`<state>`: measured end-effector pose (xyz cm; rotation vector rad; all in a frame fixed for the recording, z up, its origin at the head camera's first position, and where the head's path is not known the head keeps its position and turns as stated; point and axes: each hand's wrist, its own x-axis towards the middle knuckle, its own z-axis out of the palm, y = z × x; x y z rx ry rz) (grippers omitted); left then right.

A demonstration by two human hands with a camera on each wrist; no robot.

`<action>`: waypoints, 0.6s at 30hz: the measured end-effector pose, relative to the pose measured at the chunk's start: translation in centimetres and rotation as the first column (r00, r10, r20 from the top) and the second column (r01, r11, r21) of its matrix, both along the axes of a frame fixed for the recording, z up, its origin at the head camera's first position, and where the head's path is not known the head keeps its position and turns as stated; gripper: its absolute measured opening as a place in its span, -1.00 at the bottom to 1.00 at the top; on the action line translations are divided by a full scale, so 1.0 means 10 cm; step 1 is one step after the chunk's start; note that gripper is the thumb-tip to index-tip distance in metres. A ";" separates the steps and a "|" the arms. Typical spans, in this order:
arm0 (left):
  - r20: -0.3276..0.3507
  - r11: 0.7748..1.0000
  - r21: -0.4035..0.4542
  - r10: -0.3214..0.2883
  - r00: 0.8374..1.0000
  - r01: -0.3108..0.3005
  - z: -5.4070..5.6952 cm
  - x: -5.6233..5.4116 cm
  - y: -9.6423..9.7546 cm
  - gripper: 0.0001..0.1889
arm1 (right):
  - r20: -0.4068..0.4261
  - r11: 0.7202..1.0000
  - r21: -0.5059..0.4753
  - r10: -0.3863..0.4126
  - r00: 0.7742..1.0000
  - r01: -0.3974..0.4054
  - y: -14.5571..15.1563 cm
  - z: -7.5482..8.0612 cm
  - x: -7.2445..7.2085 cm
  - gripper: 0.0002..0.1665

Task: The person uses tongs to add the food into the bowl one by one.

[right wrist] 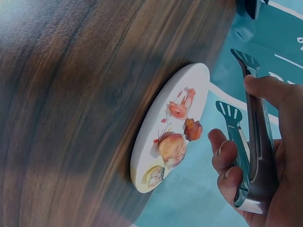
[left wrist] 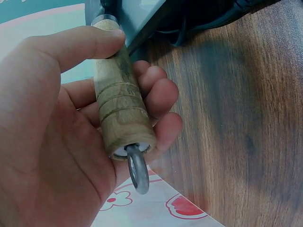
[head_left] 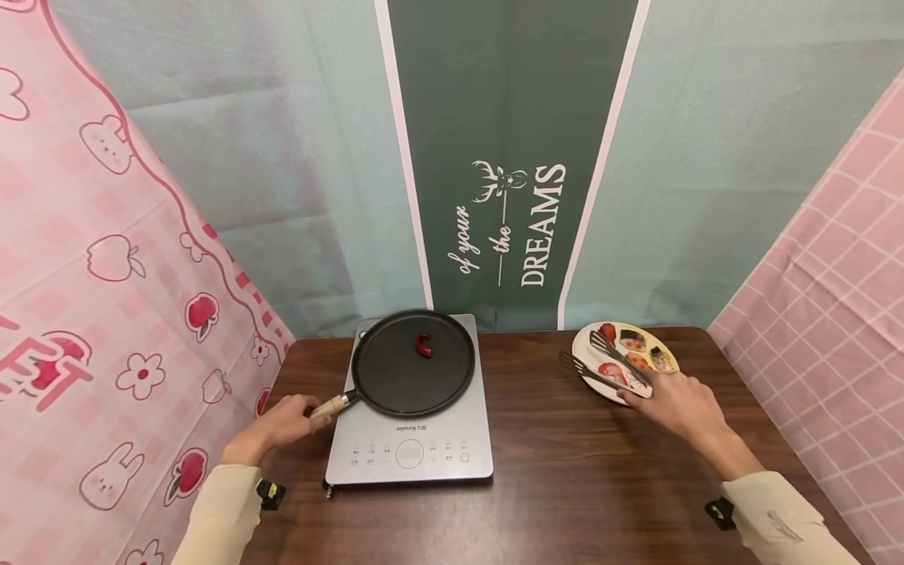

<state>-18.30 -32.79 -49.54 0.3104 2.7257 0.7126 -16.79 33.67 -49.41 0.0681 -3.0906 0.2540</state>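
Observation:
My left hand [head_left: 282, 424] grips the wooden handle [left wrist: 118, 104] of a flat black frying pan [head_left: 402, 380], its thumb along the top and fingers curled beneath. A metal ring hangs from the handle's end. On the pan lies a small, curved, dark red piece [head_left: 424, 346], too small to identify. My right hand [head_left: 679, 406] holds metal serving tongs [right wrist: 257, 142] with slotted ends, spread apart above a white plate [right wrist: 198, 73]. Several food pieces sit on that plate, including a golden-brown one [right wrist: 172, 148] and a smaller brown one [right wrist: 192, 129].
Beneath the pan is a silver induction cooker [head_left: 452, 463] with a touch panel. It stands on a brown wooden table [head_left: 565, 486]. A dark cable [left wrist: 213, 23] runs beside the cooker. Printed cloths hang at the back [head_left: 339, 196] and on both sides.

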 end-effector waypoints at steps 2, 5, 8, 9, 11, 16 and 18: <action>-0.003 1.000 0.005 -0.006 1.000 0.006 0.00 0.00 0.00 -0.80 | 0.005 1.000 -0.006 -0.006 1.000 0.006 0.03 -0.01 0.01 -0.17; 0.003 1.000 0.012 0.001 1.000 -0.001 0.00 0.00 0.01 -0.80 | 0.016 1.000 -0.009 -0.016 1.000 0.016 0.08 0.00 0.01 -0.16; 0.014 1.000 0.018 0.011 1.000 -0.012 0.01 0.00 0.02 -0.81 | 0.020 1.000 -0.006 -0.019 1.000 0.019 0.12 0.01 0.02 -0.15; 0.013 1.000 0.017 0.010 1.000 -0.010 0.01 0.00 0.02 -0.80 | 0.021 1.000 -0.005 -0.018 1.000 0.018 0.13 0.01 0.02 -0.14; 0.017 1.000 0.018 0.015 1.000 -0.015 0.02 0.01 0.02 -0.81 | 0.021 1.000 -0.004 -0.015 1.000 0.015 0.16 0.02 0.03 -0.14; 0.007 1.000 0.006 0.008 1.000 -0.008 0.01 0.01 0.02 -0.80 | 0.030 1.000 0.000 -0.021 0.999 0.021 0.22 0.04 0.05 -0.12; 0.011 1.000 0.003 0.016 1.000 -0.017 0.01 0.00 0.03 -0.80 | 0.036 1.000 0.004 -0.025 0.999 0.025 0.26 0.04 0.06 -0.10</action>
